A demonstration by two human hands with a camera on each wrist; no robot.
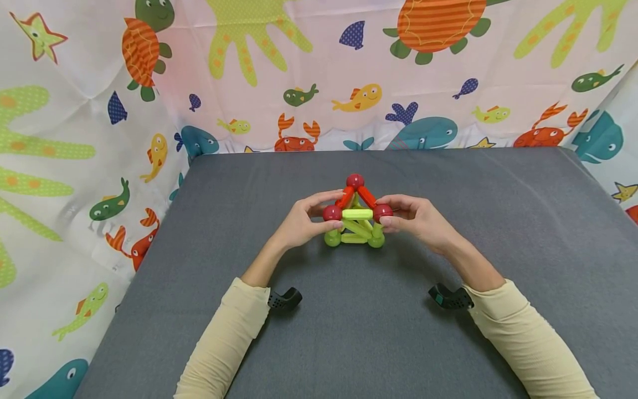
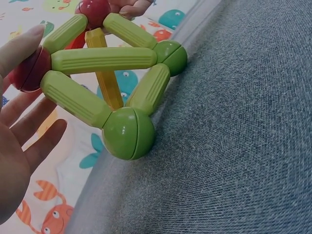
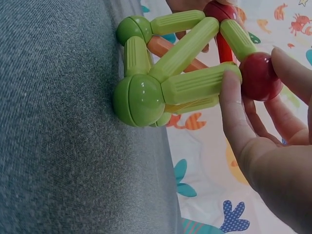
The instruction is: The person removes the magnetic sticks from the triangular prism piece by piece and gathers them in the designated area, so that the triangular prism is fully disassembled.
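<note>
A toy structure of balls and ribbed rods stands on the grey cloth, in the middle of the head view. Its upper level has a left red ball (image 1: 332, 213), a right red ball (image 1: 382, 213) and a far red ball (image 1: 355, 181). A lime rod (image 1: 357, 213) joins the two nearer ones. Green balls (image 2: 128, 133) form the base, with a slanting green rod (image 3: 185, 48) above them. My left hand (image 1: 303, 221) pinches the left red ball between thumb and fingers. On the other side, my right hand (image 1: 423, 223) grips the right red ball.
Grey cloth (image 1: 349, 332) covers the table on all sides of the structure. Behind it hangs a white curtain (image 1: 319, 61) printed with sea animals, which also runs down the left side. Each wrist wears a dark band, the left band (image 1: 285, 299) and right band (image 1: 451, 297).
</note>
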